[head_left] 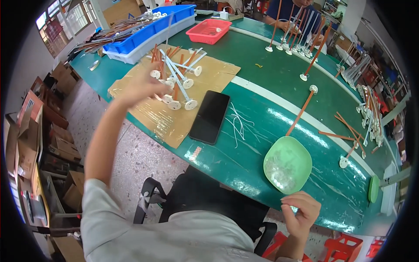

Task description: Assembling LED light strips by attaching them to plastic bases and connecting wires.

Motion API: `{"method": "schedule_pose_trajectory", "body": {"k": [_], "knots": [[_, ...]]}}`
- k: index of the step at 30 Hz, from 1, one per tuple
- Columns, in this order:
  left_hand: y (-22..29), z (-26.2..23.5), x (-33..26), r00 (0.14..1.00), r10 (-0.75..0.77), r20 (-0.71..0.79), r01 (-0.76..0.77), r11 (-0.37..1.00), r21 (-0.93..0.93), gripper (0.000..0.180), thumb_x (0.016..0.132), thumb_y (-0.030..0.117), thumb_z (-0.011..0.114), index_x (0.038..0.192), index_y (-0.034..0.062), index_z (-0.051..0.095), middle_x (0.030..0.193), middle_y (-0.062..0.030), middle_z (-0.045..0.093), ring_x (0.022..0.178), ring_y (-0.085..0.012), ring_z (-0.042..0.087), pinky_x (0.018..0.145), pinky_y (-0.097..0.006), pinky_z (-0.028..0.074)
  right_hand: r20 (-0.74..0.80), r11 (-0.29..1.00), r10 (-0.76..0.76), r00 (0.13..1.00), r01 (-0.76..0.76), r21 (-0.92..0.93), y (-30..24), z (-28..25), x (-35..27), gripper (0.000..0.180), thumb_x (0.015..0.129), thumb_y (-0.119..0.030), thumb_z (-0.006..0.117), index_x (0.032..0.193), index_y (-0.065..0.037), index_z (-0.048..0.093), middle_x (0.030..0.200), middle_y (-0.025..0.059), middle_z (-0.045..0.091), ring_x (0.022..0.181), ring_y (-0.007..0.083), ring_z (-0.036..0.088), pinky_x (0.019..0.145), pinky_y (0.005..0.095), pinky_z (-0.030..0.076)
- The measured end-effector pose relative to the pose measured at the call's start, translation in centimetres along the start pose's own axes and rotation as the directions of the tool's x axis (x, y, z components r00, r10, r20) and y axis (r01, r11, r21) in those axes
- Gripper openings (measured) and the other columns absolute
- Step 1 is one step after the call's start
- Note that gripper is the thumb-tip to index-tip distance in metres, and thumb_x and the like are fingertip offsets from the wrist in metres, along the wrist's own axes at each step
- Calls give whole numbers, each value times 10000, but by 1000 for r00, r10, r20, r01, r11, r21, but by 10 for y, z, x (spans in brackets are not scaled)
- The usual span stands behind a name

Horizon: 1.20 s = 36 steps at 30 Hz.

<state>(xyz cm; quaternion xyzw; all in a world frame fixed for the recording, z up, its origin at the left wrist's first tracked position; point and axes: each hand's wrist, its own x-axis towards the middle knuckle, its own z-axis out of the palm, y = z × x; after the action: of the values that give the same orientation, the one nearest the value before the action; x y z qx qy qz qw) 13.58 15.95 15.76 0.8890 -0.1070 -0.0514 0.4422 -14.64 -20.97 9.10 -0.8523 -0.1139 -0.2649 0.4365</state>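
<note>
My left hand (150, 89), smeared by motion, is over a pile of orange and silver-grey strips with round white bases (190, 104). A thin grey strip (169, 30) stands up just beyond this hand; whether my fingers hold it, I cannot tell. The pile lies on a flattened cardboard sheet (161, 124). My right hand (302, 212) is at the table's near edge, fingers curled and thumb near the forefinger; anything between them is too small to make out. Just beyond it sits a green dish (301, 153) containing small clear pieces.
A black phone (210, 117) and thin white strands (238, 124) lie mid-table. An orange strip (301, 111) with a white base extends beyond the dish. Blue trays (144, 32) and a red basket (209, 31) stand at the far left. Across the table, a person (283, 13) works behind upright strips.
</note>
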Motion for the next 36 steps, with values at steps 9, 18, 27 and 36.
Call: {"method": "schedule_pose_trajectory", "body": {"k": [9, 18, 27, 36], "knots": [[-34, -16, 76, 961, 264, 85, -232, 595, 769, 488, 703, 236, 695, 1150, 58, 613, 884, -220, 662, 752, -390, 637, 712, -458, 512, 197, 808, -46, 979, 152, -570, 99, -45, 113, 125, 719, -47, 720, 832, -44, 667, 762, 101, 655, 666, 263, 626, 600, 347, 486], [10, 15, 15, 888, 433, -156, -97, 507, 857, 425, 786, 248, 708, 1153, 65, 594, 956, -195, 655, 869, -376, 637, 707, -454, 509, 459, 255, 39, 887, 435, -863, 247, -42, 232, 219, 737, -61, 626, 937, -122, 689, 886, 35, 645, 903, 223, 606, 712, 353, 534], [50, 83, -48, 634, 763, 123, -764, 594, 252, 305, 773, 66, 713, 1054, -15, 626, 957, -166, 661, 808, -287, 651, 696, -349, 513, -293, 859, 35, 956, -178, -480, 117, -63, 189, 110, 889, -83, 601, 972, -40, 659, 828, 44, 675, 713, 131, 631, 621, 274, 524], [52, 219, -92, 649, 646, 402, 34, 503, -864, 369, 926, 8, 558, 1283, -73, 513, 1169, -179, 626, 1034, -231, 644, 879, -321, 524, 158, 756, 447, 880, -467, 459, 15, -36, 97, 146, 897, -84, 620, 958, 49, 622, 766, 66, 633, 623, 90, 605, 540, 221, 501]]}}
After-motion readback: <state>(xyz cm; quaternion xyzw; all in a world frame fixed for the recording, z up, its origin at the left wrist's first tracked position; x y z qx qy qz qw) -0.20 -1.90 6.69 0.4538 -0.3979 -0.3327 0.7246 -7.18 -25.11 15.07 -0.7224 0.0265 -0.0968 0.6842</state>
